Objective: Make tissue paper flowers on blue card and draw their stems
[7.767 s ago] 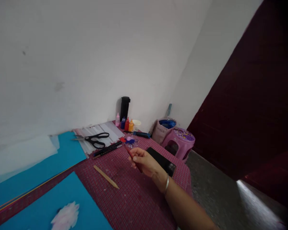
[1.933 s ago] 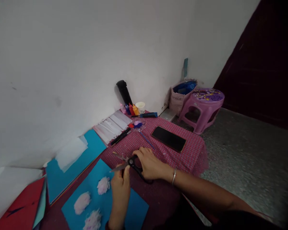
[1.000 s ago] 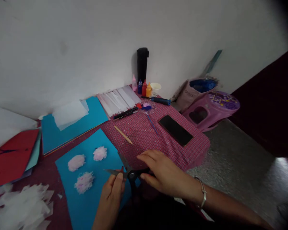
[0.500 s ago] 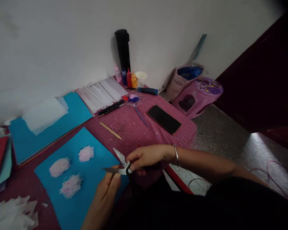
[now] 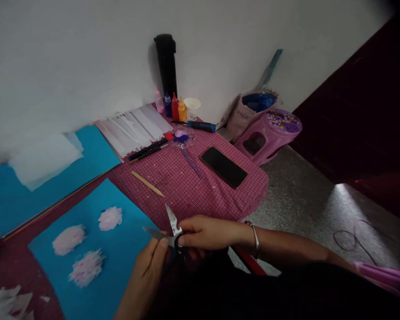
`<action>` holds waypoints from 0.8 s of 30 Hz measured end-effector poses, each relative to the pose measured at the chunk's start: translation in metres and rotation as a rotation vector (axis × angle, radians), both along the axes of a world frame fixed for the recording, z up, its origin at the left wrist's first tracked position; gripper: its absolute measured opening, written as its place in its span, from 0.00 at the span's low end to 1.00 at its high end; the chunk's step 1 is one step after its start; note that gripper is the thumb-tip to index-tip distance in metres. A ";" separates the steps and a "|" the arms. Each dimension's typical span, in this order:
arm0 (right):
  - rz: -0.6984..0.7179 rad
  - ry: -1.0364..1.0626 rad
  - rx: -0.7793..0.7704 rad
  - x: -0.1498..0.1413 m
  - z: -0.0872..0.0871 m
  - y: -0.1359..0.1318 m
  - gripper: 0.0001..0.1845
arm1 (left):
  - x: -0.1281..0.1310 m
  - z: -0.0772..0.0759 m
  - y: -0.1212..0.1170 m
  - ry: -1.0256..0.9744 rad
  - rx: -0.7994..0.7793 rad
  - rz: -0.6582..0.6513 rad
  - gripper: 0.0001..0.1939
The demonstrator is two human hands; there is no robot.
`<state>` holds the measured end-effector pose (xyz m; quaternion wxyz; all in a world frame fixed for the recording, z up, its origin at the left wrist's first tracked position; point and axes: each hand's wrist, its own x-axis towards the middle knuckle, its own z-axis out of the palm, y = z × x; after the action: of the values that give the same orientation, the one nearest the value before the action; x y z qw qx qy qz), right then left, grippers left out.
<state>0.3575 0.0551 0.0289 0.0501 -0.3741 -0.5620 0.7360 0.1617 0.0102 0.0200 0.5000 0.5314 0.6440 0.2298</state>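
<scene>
My right hand (image 5: 200, 235) grips the dark handle of a pair of scissors (image 5: 171, 218), whose blades stand apart and point up and to the left. The thumb and fingers of my left hand (image 5: 151, 258) are closed together on the lower blade, close to the pivot. Whether a small piece lies between those fingers is hidden. Beside my left hand lies a blue sheet (image 5: 120, 249) bearing three fluffy pinkish-white paper puffs (image 5: 87, 266). A flat wooden stick (image 5: 147, 183) rests on the checked cloth just beyond the scissor tips.
A phone (image 5: 223, 166), a thin blue brush (image 5: 191, 162), pens (image 5: 148, 150) and paper strips (image 5: 133, 131) lie farther back. Small paint bottles (image 5: 175, 109) and a black flask (image 5: 166, 66) stand by the wall. A pink stool (image 5: 266, 138) is right of the table; paper scraps (image 5: 8, 302) lie front left.
The view has shifted slightly, so the table things sit farther left. Both hands stay at the scissors, which have turned a little more upright.
</scene>
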 end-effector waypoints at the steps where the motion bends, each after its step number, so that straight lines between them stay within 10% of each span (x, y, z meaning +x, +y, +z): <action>1: -0.009 0.004 0.013 -0.001 0.001 0.000 0.07 | -0.003 -0.002 -0.002 0.004 0.010 -0.004 0.19; 11: 0.184 -0.120 0.496 -0.031 0.023 0.003 0.09 | -0.037 -0.008 -0.029 0.096 0.236 -0.121 0.17; 24: 0.145 -0.133 0.406 -0.028 0.016 0.015 0.09 | -0.055 -0.010 -0.023 -0.159 -0.122 0.157 0.21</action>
<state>0.3297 0.0704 0.0445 0.0340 -0.3626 -0.7261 0.5833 0.1064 -0.0126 0.0097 0.5613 0.4283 0.6547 0.2701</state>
